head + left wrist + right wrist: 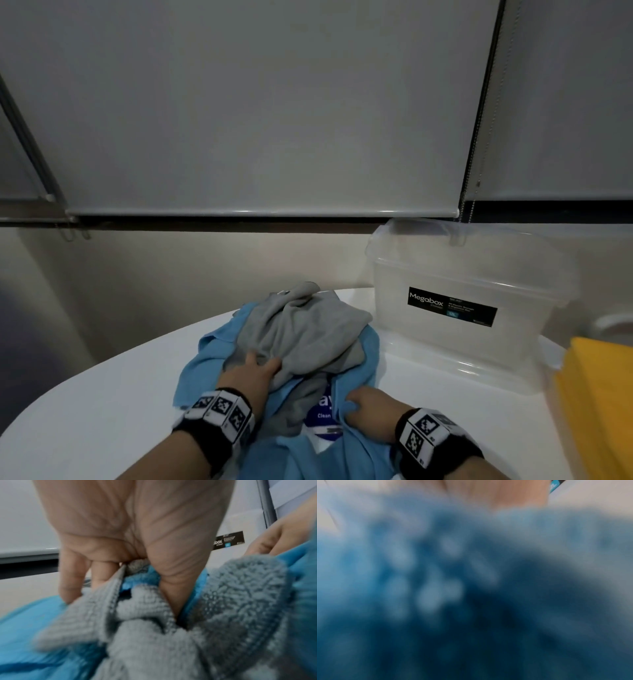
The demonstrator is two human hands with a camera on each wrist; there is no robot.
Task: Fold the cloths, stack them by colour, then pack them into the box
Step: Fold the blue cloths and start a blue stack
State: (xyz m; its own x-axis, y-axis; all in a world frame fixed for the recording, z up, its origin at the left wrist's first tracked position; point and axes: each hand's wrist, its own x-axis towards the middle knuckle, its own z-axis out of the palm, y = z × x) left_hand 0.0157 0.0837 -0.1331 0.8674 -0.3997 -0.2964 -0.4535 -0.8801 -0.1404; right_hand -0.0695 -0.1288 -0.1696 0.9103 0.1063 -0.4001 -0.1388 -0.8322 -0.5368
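Note:
A crumpled grey cloth [305, 329] lies heaped on blue cloths [202, 370] in the middle of the white table [102, 404]. My left hand [255, 371] grips the near edge of the grey cloth [145, 628], thumb and fingers curled into its folds. To its right, my right hand [368, 406] pinches a fold of a blue cloth [352, 428]. The right wrist view is filled with blurred blue cloth [453, 588] pressed close to the lens. The clear plastic box [462, 305] stands open at the back right.
A yellow stack [599, 404] sits at the table's right edge, by the box. A white and blue printed package [323, 416] lies under the cloths between my hands. Roller blinds [257, 120] hang behind the table.

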